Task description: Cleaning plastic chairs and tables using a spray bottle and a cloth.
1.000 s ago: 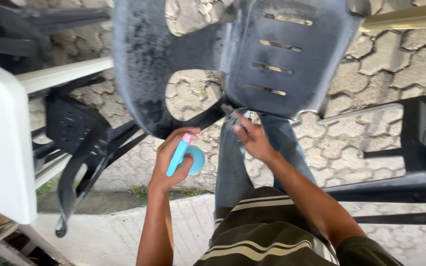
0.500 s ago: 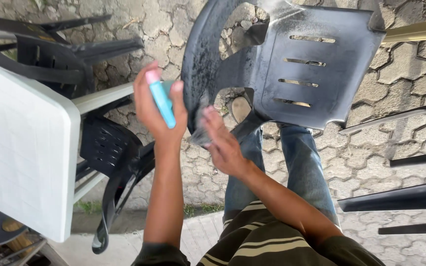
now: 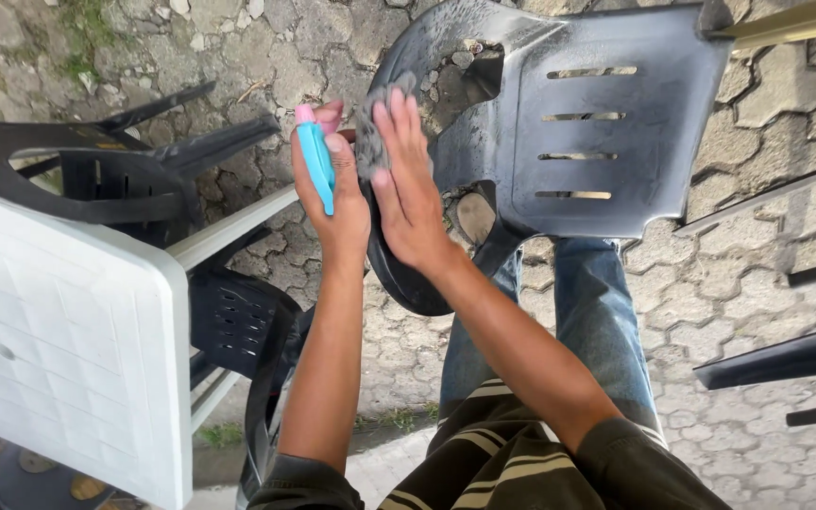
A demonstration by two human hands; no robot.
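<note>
A: State the left hand (image 3: 332, 189) grip.

B: Fingers curled tight around a blue bottle (image 3: 316, 165), pink cap up, bottle upright in the fist.

A: Right hand (image 3: 406, 184)?

B: Fingers flat and together, pressing a grey cloth (image 3: 370, 142) against the dark chair (image 3: 606, 123) armrest. The cloth sits under the fingertips, just beside the bottle.

A: Surroundings?

B: White table (image 3: 68, 349) at left; paving (image 3: 786, 113) below.
</note>
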